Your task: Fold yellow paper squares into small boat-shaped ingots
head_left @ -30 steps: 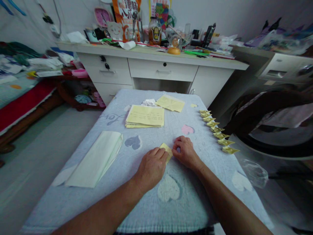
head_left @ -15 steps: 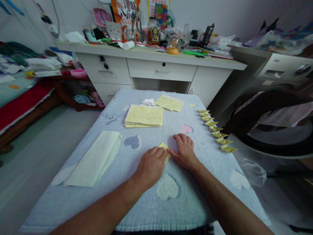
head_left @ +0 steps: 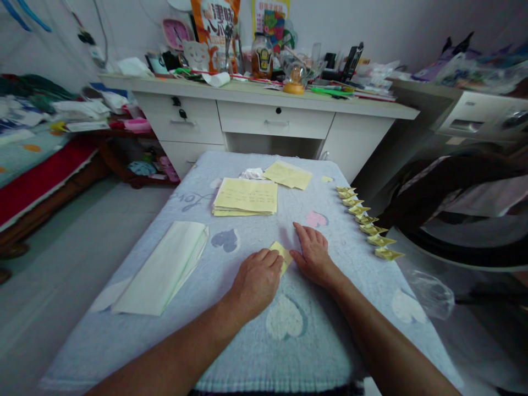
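A small folded piece of yellow paper (head_left: 285, 258) lies on the cloth-covered table, partly hidden under my left hand (head_left: 258, 280). The fingers of that hand are curled together and press on the paper's left side. My right hand (head_left: 311, 250) rests just to the right, fingers stretched out over the cloth, its thumb at the paper's right edge. Along the table's right side runs a row of several folded yellow paper boats (head_left: 363, 220). Beyond my hands sits a stack of yellow sheets (head_left: 246, 197) with handwriting, and behind it more yellow sheets (head_left: 289, 174).
A folded pale green-white paper (head_left: 163, 269) lies at the left of the table (head_left: 231, 341). Crumpled white tissue (head_left: 252, 174) sits near the stack. Behind stands a cluttered white desk (head_left: 272, 118); a washing machine (head_left: 470, 118) is at the right, a clear plastic bag (head_left: 433, 294) below.
My right thumb has moved off the paper to its right edge, showing more of the paper. My left hand still presses on it. The view has shifted slightly.
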Motion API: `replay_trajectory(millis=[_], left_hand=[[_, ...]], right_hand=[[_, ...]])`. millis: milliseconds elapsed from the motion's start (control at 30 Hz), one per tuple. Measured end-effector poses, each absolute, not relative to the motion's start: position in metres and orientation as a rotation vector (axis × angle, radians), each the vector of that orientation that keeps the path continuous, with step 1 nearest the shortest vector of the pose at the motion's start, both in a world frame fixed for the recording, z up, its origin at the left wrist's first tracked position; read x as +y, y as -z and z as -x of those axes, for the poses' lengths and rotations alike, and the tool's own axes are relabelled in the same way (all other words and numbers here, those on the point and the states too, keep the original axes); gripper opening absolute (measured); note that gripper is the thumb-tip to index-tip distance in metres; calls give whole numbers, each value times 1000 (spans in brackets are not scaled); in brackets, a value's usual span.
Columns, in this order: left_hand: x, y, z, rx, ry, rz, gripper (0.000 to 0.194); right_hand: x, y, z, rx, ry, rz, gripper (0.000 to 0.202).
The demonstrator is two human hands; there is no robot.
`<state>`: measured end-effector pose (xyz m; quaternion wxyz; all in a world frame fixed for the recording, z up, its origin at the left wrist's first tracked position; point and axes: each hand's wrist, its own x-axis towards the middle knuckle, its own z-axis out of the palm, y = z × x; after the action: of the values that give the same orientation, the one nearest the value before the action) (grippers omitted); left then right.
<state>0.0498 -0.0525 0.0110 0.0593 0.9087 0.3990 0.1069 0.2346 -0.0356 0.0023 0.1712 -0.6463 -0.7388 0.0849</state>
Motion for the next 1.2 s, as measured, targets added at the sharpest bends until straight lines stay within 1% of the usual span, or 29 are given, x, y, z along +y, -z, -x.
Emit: replay_trajectory(millis=[100, 167, 267, 400, 533, 633, 700, 800, 967, 1033, 1200], left_hand=[[-52, -11, -50, 1207, -337, -2768, 17], [-51, -10, -51, 1200, -346, -2780, 17], [-51, -9, -51, 1189, -376, -2797, 17], [-48, -10, -48, 1183, -469, -2711, 18], [-36, -8, -41, 1251, -702, -2373, 24], [-25, -5, -35, 1249, -798, -2209, 16], [-18, -4, -32, 1203, -768, -2187, 13], [-14, -3, -30, 1142, -740, -2123, 10], [-12, -4, -29, 1149, -731, -2144, 10], [-11, -4, -27, 1240, -724, -2213, 9], [-10, -5, -24, 1580, -562, -2222, 22]], right_hand=[[-37, -5, -235, -2026, -261, 1679, 52], [-39, -7, -233, -2015, -337, 1506, 42], [-42, -8, -225, -2049, -489, 1349, 37], [-44, -6, -216, -2091, -490, 1415, 30], [-44, -8, -212, -2096, -457, 1499, 22], [-45, -9, -208, -2147, -418, 1581, 14], [-45, -10, -204, -2209, -353, 1642, 9], [-44, -10, -201, -2289, -263, 1709, 11], [-44, -8, -198, -2315, -208, 1727, 8], [-45, -8, -198, -2325, -182, 1728, 9], [-47, -9, -197, -2336, -158, 1720, 8]])
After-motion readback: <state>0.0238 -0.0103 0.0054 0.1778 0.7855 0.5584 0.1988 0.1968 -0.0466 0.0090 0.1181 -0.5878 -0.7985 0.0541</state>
